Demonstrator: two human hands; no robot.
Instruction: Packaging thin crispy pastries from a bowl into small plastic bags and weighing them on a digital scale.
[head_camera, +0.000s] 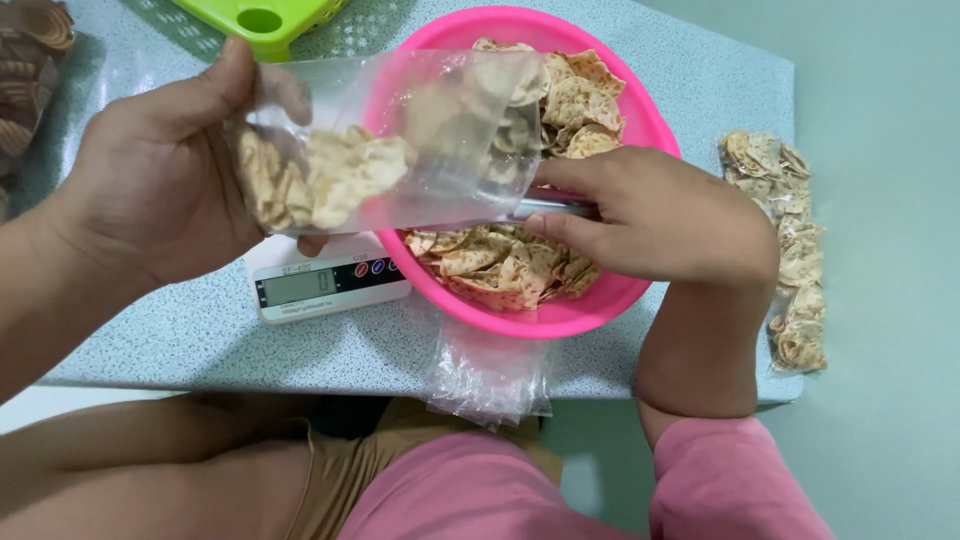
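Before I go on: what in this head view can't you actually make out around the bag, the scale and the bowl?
- Scale: its platform is hidden by the clear bag of crackers held by the left hand.
- Metal tool in the right hand: only a short strip shows; its end is behind the bag.
- Green container: cut off by the top edge.
- Brown items: cut off at the left edge.
- Pink bowl: its bottom is buried under crackers.

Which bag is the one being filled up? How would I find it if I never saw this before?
Find the big pink bowl of crackers on the speckled table. Just left of it, above the white scale, the left hand holds up a clear bag partly filled with crackers. Unlike the empty bags at the table's edge and the filled bags lying at the right, it is the only one held in the air.
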